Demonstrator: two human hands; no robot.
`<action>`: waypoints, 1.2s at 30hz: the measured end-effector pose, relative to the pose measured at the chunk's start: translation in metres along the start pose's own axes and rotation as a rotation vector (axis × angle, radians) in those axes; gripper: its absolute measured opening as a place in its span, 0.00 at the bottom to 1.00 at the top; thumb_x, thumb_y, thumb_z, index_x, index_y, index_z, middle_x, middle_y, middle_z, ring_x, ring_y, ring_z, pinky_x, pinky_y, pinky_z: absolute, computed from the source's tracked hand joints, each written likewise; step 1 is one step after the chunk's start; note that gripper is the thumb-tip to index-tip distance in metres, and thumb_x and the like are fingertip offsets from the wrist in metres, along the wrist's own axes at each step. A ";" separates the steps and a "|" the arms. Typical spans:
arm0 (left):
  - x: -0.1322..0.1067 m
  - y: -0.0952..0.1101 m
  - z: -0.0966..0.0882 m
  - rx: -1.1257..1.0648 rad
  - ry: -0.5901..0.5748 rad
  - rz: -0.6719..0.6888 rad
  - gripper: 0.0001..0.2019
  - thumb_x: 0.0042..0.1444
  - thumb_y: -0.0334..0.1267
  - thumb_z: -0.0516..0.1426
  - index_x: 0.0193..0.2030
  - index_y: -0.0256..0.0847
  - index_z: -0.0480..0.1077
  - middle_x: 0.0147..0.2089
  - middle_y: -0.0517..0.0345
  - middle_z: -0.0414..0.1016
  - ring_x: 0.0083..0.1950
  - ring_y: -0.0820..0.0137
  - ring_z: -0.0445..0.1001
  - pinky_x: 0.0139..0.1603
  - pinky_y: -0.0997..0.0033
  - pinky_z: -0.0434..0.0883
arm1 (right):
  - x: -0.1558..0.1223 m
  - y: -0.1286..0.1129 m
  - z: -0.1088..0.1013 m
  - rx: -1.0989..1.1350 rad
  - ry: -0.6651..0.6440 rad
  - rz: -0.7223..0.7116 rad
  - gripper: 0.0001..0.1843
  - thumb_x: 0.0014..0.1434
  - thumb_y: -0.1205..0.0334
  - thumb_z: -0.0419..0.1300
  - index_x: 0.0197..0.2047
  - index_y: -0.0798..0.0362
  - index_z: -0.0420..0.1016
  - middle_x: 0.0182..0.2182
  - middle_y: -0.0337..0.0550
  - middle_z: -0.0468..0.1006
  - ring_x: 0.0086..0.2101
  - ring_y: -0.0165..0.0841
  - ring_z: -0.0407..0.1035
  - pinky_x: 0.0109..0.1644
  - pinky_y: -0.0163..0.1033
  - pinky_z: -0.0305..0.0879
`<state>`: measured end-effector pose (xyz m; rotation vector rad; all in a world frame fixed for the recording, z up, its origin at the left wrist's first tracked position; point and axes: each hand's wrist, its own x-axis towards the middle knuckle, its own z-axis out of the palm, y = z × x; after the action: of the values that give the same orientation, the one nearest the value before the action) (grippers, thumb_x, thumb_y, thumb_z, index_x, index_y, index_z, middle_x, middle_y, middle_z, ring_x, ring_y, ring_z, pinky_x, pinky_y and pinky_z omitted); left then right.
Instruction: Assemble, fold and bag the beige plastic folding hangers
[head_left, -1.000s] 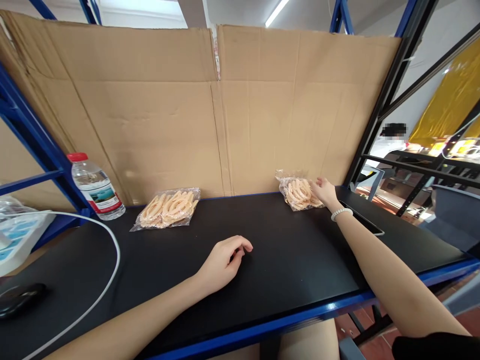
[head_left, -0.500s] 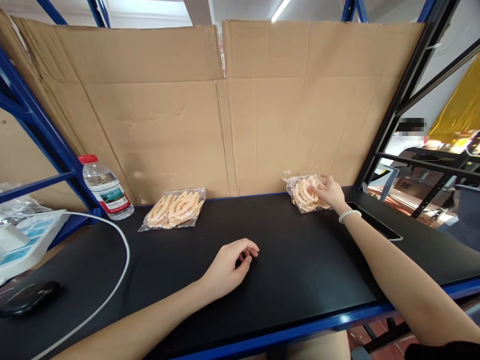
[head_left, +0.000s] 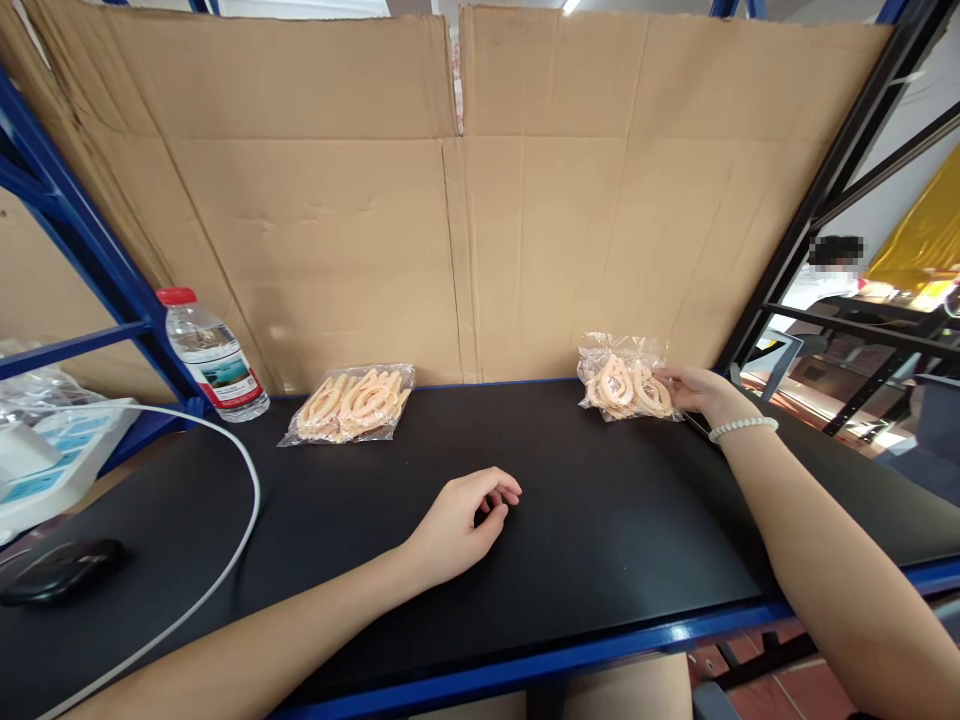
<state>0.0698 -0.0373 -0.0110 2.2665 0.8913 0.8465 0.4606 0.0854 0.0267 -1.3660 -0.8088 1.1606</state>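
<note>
My right hand [head_left: 706,396] reaches to the back right of the black table, its fingers closed at the right edge of a clear plastic bag [head_left: 624,385]. Pale peach, loop-shaped pieces fill this bag, and its upper part leans toward the cardboard. A white bead bracelet circles that wrist. Resting on the tabletop near the middle, my left hand [head_left: 466,525] holds nothing; its fingers curl loosely, with a gap to the thumb. A second clear bag of similar loops [head_left: 349,405] lies flat at the back left, apart from both hands.
A red-capped water bottle [head_left: 214,355] leans at the back left. Nearby are a white power strip [head_left: 82,470], a white cable [head_left: 253,500] and a black mouse [head_left: 64,570]. Cardboard [head_left: 315,230] walls off the back. A person [head_left: 829,275] is beyond the right frame.
My right hand has moved from the top of the right bag to its right edge. That bag now lies flatter, its loops facing up. My left hand has stayed in place.
</note>
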 end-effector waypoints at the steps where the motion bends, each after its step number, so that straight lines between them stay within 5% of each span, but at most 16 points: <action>1: 0.000 0.000 0.000 -0.001 0.000 -0.002 0.11 0.56 0.24 0.51 0.42 0.39 0.70 0.38 0.57 0.77 0.35 0.72 0.73 0.37 0.72 0.70 | -0.002 -0.001 0.001 0.012 -0.009 0.041 0.17 0.66 0.57 0.58 0.56 0.54 0.69 0.53 0.49 0.72 0.47 0.38 0.71 0.49 0.49 0.72; 8: 0.001 0.002 0.000 -0.017 -0.001 -0.016 0.11 0.56 0.25 0.51 0.42 0.39 0.70 0.38 0.57 0.77 0.35 0.72 0.73 0.37 0.72 0.70 | -0.010 -0.002 0.017 0.037 -0.038 0.178 0.15 0.66 0.59 0.58 0.54 0.56 0.70 0.49 0.47 0.74 0.43 0.36 0.73 0.44 0.46 0.73; 16: 0.002 0.000 0.000 -0.154 0.029 -0.107 0.11 0.55 0.26 0.53 0.43 0.40 0.70 0.39 0.55 0.77 0.37 0.70 0.74 0.38 0.68 0.71 | -0.026 -0.007 0.049 0.114 -0.091 -0.030 0.05 0.62 0.67 0.61 0.40 0.60 0.74 0.32 0.45 0.78 0.29 0.30 0.73 0.33 0.36 0.73; 19: 0.005 0.001 -0.002 -0.365 0.073 -0.276 0.12 0.53 0.30 0.59 0.45 0.39 0.69 0.42 0.52 0.76 0.40 0.67 0.75 0.43 0.63 0.73 | -0.045 -0.008 0.070 0.164 -0.195 -0.135 0.07 0.54 0.73 0.65 0.37 0.57 0.75 0.28 0.45 0.79 0.27 0.32 0.74 0.33 0.36 0.73; 25: 0.011 0.009 -0.007 -1.153 0.204 -0.628 0.21 0.52 0.38 0.66 0.52 0.40 0.69 0.64 0.42 0.65 0.57 0.56 0.74 0.60 0.54 0.69 | -0.098 0.014 0.128 0.270 -0.393 -0.226 0.19 0.47 0.64 0.71 0.43 0.50 0.73 0.36 0.44 0.81 0.37 0.39 0.77 0.42 0.43 0.74; 30: 0.016 0.003 -0.008 -1.402 0.195 -0.571 0.15 0.59 0.39 0.61 0.52 0.42 0.70 0.63 0.46 0.68 0.62 0.57 0.69 0.63 0.53 0.67 | -0.135 0.041 0.162 0.391 -0.452 -0.233 0.22 0.48 0.61 0.71 0.46 0.45 0.71 0.40 0.39 0.79 0.44 0.40 0.75 0.47 0.45 0.73; 36: 0.023 -0.004 -0.015 -1.347 0.351 -0.509 0.19 0.63 0.44 0.57 0.60 0.51 0.62 0.62 0.49 0.70 0.54 0.59 0.76 0.56 0.47 0.71 | -0.140 0.056 0.167 0.458 -0.586 -0.191 0.23 0.47 0.67 0.72 0.44 0.43 0.71 0.40 0.36 0.78 0.45 0.38 0.74 0.50 0.45 0.71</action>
<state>0.0709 -0.0138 0.0043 0.7120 0.6392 1.1108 0.2543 -0.0040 0.0148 -0.5581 -0.9777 1.5018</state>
